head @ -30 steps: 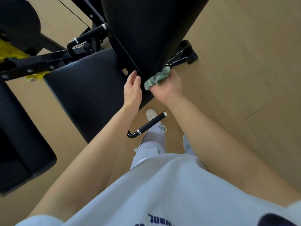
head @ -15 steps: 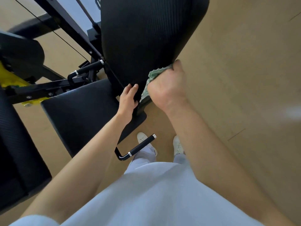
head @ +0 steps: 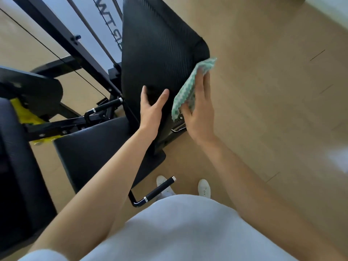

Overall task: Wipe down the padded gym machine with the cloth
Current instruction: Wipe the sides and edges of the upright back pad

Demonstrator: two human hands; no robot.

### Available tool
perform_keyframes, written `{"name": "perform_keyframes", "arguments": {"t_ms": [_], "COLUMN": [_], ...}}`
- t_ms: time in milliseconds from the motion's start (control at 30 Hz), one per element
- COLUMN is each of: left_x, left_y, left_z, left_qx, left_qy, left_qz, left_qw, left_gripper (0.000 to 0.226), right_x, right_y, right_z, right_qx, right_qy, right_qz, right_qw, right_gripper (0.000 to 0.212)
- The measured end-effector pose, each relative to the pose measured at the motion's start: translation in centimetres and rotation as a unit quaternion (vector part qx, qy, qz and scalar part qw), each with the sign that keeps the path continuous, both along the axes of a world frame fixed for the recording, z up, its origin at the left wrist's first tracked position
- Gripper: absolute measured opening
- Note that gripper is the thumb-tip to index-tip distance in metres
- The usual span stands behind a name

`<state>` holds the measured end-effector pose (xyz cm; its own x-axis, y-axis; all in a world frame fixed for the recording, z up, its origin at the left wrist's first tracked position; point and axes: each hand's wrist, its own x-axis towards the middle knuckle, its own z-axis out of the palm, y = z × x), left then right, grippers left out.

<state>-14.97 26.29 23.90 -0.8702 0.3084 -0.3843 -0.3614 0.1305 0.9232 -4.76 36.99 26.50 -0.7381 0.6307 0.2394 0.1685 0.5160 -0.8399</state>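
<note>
A black padded backrest (head: 156,53) of the gym machine rises at the top middle, with the black seat pad (head: 94,153) below it to the left. My right hand (head: 199,112) presses a green-and-white patterned cloth (head: 190,85) flat against the backrest's right edge, fingers stretched up along it. My left hand (head: 152,110) lies on the lower front of the backrest with fingers spread, holding nothing.
A black handle bar (head: 156,191) with chrome rings sticks out by my feet. A second handle (head: 105,106), black frame tubes (head: 56,29) and a yellow part (head: 24,113) lie left of the seat. Another black pad (head: 17,166) fills the left edge. Tan floor spreads to the right.
My right hand has slid the cloth upward along the backrest's right edge and flattened out from a fist. My left hand moved up the pad too.
</note>
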Motion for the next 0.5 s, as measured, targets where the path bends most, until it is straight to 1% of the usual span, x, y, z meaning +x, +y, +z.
{"name": "perform_keyframes", "arguments": {"t_ms": [67,100,167,267,333,400,433,500], "left_x": [-0.4,-0.8,-1.1,-1.5,-1.7,-1.7,-1.6,-1.3], "left_y": [1.0,1.2,1.2,0.8,0.6,0.5,0.4,0.6], "left_z": [0.8,0.9,0.9,0.6,0.5,0.5,0.6,1.1], "left_qx": [0.012,0.013,0.007,0.013,0.016,0.016,0.013,0.007], "left_qy": [0.05,0.061,0.065,0.06,0.062,0.054,0.05,0.045], "left_qz": [-0.021,-0.027,-0.031,-0.034,-0.032,-0.037,-0.041,-0.037], "left_qw": [0.998,0.998,0.997,0.998,0.997,0.998,0.998,0.998], "left_gripper": [0.091,0.089,0.089,0.093,0.094,0.091,0.091,0.09], "right_x": [-1.5,-2.4,-4.0,-4.8,-5.1,-5.9,-6.4,-7.2], "right_y": [1.3,1.8,2.5,3.4,4.0,4.9,5.5,6.5], "right_z": [0.5,0.9,1.5,2.3,2.9,4.2,5.0,6.7], "right_qx": [0.055,0.06,0.052,0.076,0.093,0.149,0.18,0.223], "right_qy": [-0.004,-0.002,0.01,0.029,0.029,0.021,0.007,-0.057], "right_qz": [-0.003,0.002,0.012,0.026,0.03,0.022,0.026,0.065], "right_qw": [0.998,0.998,0.999,0.996,0.995,0.988,0.983,0.971], "right_gripper": [0.087,0.091,0.093,0.087,0.078,0.067,0.063,0.061]}}
